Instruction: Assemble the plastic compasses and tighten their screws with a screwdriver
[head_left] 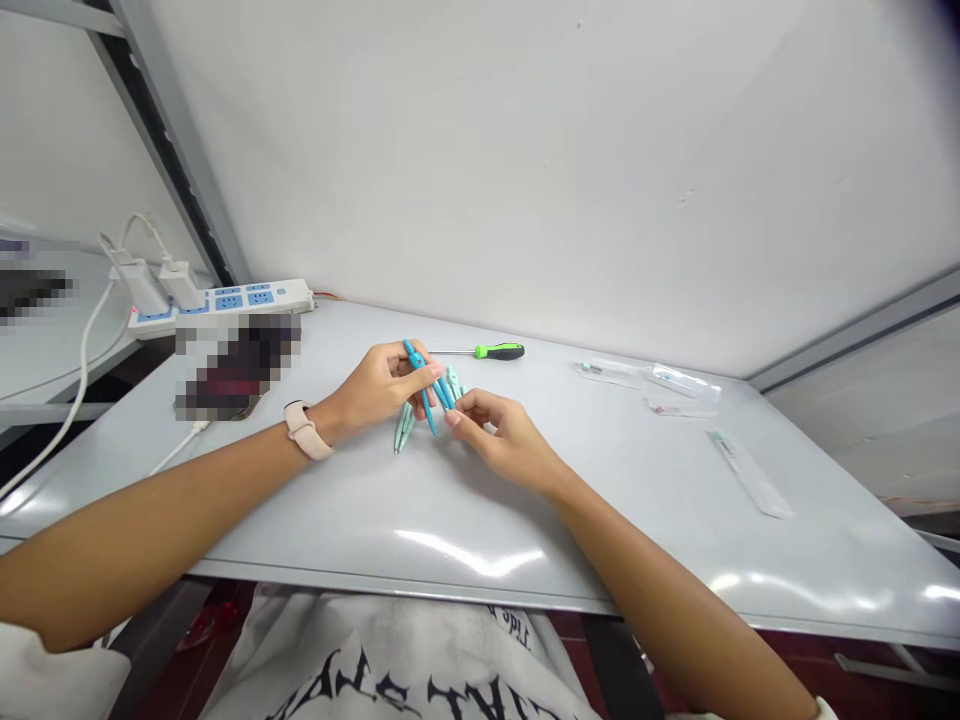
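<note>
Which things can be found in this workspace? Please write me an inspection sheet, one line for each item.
Surface: pale grey table, shiny, with light reflections near the front edge.
Things in hand: blue compass; a pale green compass-like thing below, partly hidden.
Clutter: green-and-black screwdriver behind the hands; clear packets at right; blurred dark item at left.
Hands: left hand holds the compass near its top; right hand pinches one leg.
Cables: power strip with white plugs; white cable hanging at left.
Surroundings: white wall, grey metal frame.
</note>
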